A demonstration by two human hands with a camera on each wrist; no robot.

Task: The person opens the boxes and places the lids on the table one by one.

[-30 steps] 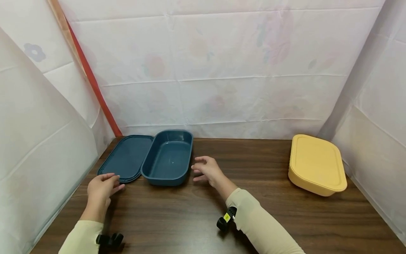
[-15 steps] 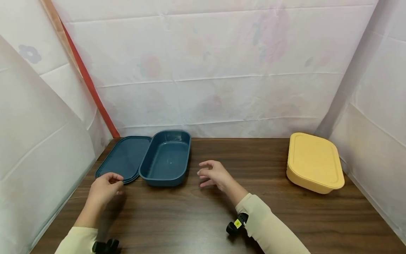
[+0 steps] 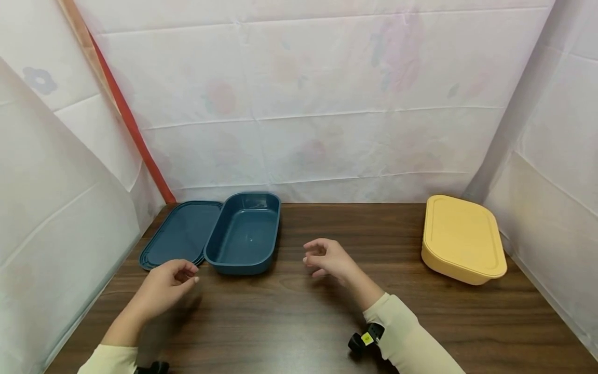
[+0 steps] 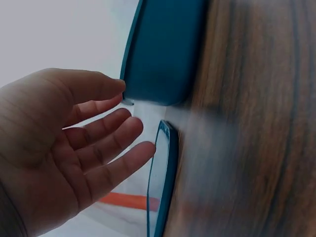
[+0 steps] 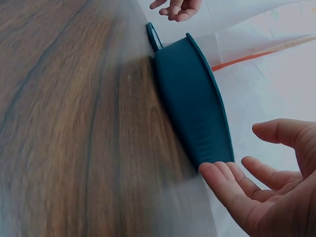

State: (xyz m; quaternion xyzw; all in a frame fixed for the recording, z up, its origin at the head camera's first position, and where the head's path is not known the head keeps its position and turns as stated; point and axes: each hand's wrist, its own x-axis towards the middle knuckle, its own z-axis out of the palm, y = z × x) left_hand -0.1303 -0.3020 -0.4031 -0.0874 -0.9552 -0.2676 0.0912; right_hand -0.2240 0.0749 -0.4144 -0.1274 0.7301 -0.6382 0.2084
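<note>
A blue rectangular food container (image 3: pixel 245 239) without its cover stands on the table, its inside bare. Its blue lid (image 3: pixel 184 234) lies flat at the container's left side, the two edges meeting. My left hand (image 3: pixel 163 285) hovers just in front of the lid's near edge, fingers loosely bent and holding nothing; the left wrist view shows the fingers (image 4: pixel 111 138) spread apart. To the right of the container, my right hand (image 3: pixel 331 262) hangs above the table with relaxed fingers and nothing in them. A gap separates it from the container's wall.
A yellow container with its lid on (image 3: pixel 462 239) stands at the table's right side. White patterned cloth (image 3: pixel 303 104) encloses the back and both sides of the brown wooden table (image 3: pixel 280 327). A red strip (image 3: pixel 131 124) runs down the back left corner.
My left hand has moved right and nearer to me, away from the lid's edge. My right hand has drawn back to the right, away from the container. Lid and containers stay put.
</note>
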